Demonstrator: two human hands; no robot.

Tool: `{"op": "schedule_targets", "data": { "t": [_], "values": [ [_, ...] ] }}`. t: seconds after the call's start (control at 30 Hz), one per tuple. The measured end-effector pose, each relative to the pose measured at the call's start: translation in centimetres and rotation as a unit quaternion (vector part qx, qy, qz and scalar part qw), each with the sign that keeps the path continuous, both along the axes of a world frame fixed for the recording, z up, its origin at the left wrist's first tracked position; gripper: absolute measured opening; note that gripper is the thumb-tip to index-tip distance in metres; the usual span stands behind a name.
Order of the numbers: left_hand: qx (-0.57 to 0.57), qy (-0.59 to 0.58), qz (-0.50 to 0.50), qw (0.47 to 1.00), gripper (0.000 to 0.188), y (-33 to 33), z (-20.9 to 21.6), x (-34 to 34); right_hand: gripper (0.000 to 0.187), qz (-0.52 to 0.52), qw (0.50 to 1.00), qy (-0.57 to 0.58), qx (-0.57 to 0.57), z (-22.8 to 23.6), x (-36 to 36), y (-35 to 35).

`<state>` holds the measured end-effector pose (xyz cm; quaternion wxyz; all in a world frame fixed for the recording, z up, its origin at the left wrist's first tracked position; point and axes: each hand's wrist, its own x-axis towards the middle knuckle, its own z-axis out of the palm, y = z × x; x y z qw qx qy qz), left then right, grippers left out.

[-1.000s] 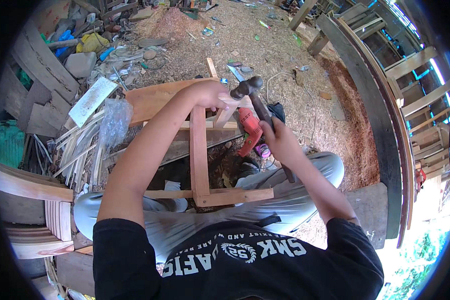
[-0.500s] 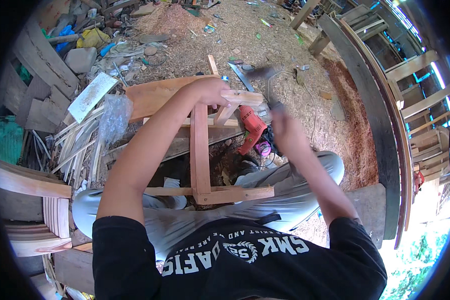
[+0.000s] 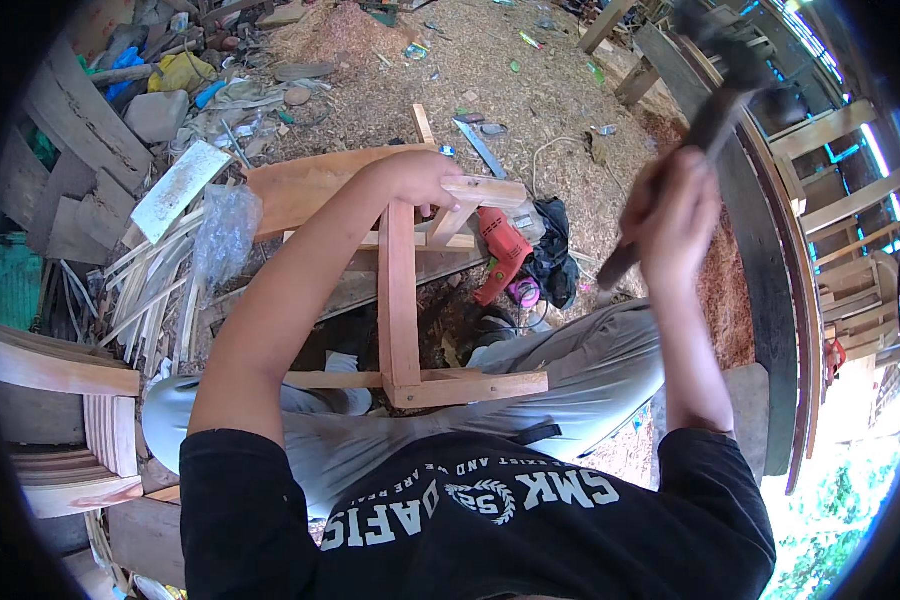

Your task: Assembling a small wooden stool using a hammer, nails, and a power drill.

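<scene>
My left hand (image 3: 425, 182) is closed around the far corner of a wooden frame (image 3: 400, 290), its fingers curled over the joint. A short crosspiece (image 3: 485, 191) juts right from that corner. The frame's near end, a crosspiece with visible fastener heads (image 3: 470, 389), lies across my lap. Raised on the right, my right hand (image 3: 678, 205) is wrapped round the handle of a hammer (image 3: 712, 122). The hammer's head is up and to the right, blurred, well apart from the frame.
A red power drill (image 3: 505, 252) lies just right of the frame, with a black bag (image 3: 560, 255) beside it. Thin wood strips (image 3: 160, 290) and clear plastic wrap (image 3: 228, 235) lie left. A long dark beam (image 3: 760, 300) runs along the right. Sawdust covers the ground.
My right hand has swung the hammer up and to the right, away from the frame's far corner. My left hand and the frame have stayed almost in place.
</scene>
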<state>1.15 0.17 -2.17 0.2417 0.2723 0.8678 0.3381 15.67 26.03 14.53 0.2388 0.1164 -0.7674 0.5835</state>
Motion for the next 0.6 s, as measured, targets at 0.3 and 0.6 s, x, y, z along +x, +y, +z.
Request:
{"op": "schedule_targets", "data": {
  "t": [0.3, 0.6],
  "values": [
    [-0.009, -0.014, -0.015, 1.000, 0.043, 0.7, -0.6, -0.7, 0.042, 0.046, 0.900, -0.414, 0.125, -6.6, 0.4, 1.2],
    [0.000, -0.013, -0.016, 1.000, 0.044, 0.1, 0.6, 0.3, 0.038, 0.007, 0.999, -0.043, -0.007, 2.0, -1.0, 0.0]
  ]
}}
